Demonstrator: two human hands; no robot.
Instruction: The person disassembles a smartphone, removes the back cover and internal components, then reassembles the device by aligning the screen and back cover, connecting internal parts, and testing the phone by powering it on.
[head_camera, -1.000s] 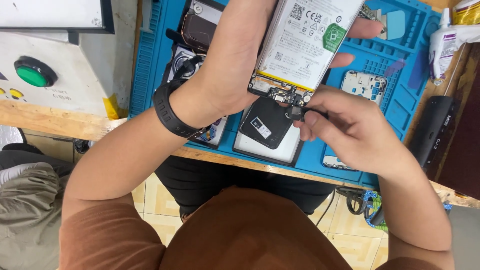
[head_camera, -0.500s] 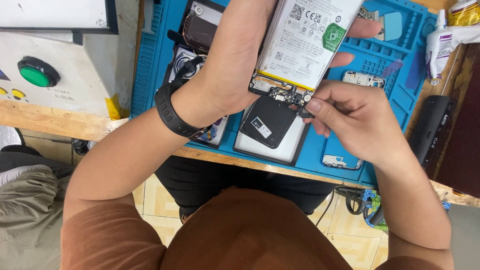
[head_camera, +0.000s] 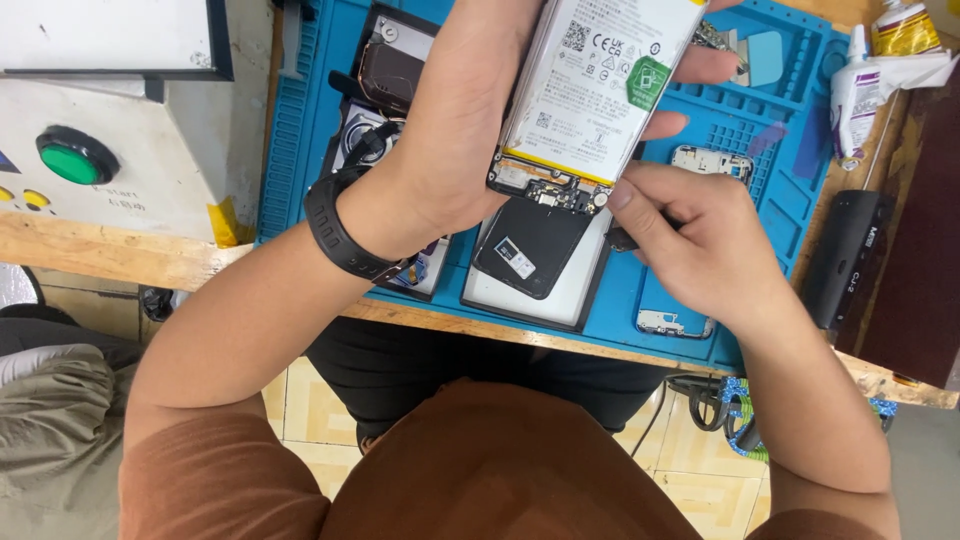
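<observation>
Over the blue work mat (head_camera: 300, 130), items listed left to right.

Grey control box (head_camera: 100, 150): off the mat's left edge, with a round green button (head_camera: 70, 160).

Black wristband (head_camera: 340, 235): worn on the left wrist.

Left hand (head_camera: 455, 130): closed around the opened phone (head_camera: 590, 90), thumb side at the phone's left edge, fingertips showing past its right edge. Phone is held above the mat with its back cover off, white battery label facing up, lower circuit board nearest the wearer.

Second phone with a black square part on it (head_camera: 535, 265): lying flat on the mat, directly under the held phone's lower end.

Right hand (head_camera: 700, 250): fingers curled tight, pinching a small dark tool (head_camera: 625, 238), thumb tip touching the held phone's lower right corner. Tool type cannot be told.

Small metal frame pieces (head_camera: 710, 160): on the mat beyond the right hand.

White squeeze bottle (head_camera: 855, 95): upper right, at the mat's edge.

Black oblong device (head_camera: 845, 260): on the wooden tabletop (head_camera: 80, 250), right of the mat.
</observation>
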